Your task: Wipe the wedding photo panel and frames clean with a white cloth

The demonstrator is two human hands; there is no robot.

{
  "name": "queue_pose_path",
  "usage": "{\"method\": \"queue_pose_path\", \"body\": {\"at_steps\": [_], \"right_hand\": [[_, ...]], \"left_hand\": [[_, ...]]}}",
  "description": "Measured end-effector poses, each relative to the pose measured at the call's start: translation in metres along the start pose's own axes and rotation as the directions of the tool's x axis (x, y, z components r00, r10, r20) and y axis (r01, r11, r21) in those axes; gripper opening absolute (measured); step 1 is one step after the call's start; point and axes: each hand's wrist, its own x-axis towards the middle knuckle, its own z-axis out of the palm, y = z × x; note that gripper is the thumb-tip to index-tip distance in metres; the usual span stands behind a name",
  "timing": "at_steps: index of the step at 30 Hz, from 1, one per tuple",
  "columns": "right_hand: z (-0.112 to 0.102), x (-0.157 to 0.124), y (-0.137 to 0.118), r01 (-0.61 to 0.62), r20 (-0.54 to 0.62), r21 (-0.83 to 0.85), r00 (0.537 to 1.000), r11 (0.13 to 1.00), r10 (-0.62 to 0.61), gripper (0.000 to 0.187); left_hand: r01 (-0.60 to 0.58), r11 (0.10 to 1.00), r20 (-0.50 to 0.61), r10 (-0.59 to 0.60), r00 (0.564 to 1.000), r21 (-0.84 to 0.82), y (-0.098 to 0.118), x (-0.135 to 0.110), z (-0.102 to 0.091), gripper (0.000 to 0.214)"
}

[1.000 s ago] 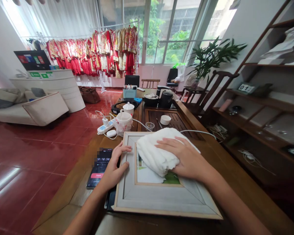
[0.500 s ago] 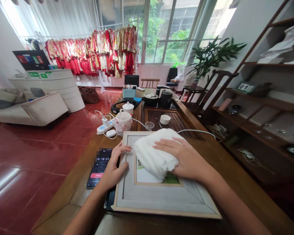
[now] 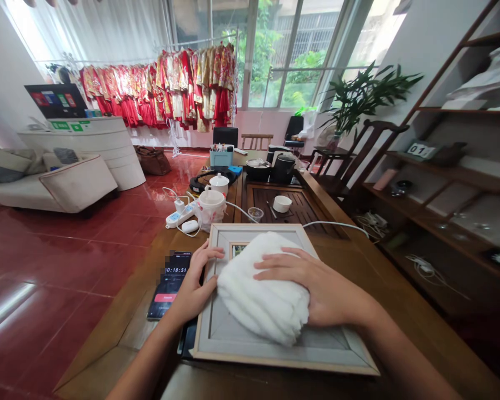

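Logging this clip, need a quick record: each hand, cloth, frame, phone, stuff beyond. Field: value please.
left hand: left hand, fingers and thumb on the frame's left border
right hand: right hand, spread over the cloth
cloth: white cloth, bunched, covering most of the picture
frame: picture frame, lying face up, pale border
phone: phone, left of the frame on the wooden table, screen lit, digits 0:18:51
beyond frame: power strip, lidded cup, white bowl
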Motion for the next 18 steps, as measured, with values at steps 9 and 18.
{"method": "queue_pose_path", "body": {"at_steps": [9, 18], "right_hand": [[0.0, 0.0, 0.005, -0.078, -0.099, -0.112, 0.993, 0.991, 0.067, 0.067], [-0.002, -0.004, 0.008, -0.028, -0.008, -0.041, 1.0, 0.999, 0.028, 0.063]], "left_hand": [[-0.007, 1.0, 0.002, 0.007, 1.0, 0.008, 0.002, 0.001, -0.001, 0.035], [-0.003, 1.0, -0.002, 0.003, 1.0, 0.008, 0.001, 0.001, 0.0, 0.035]]}}
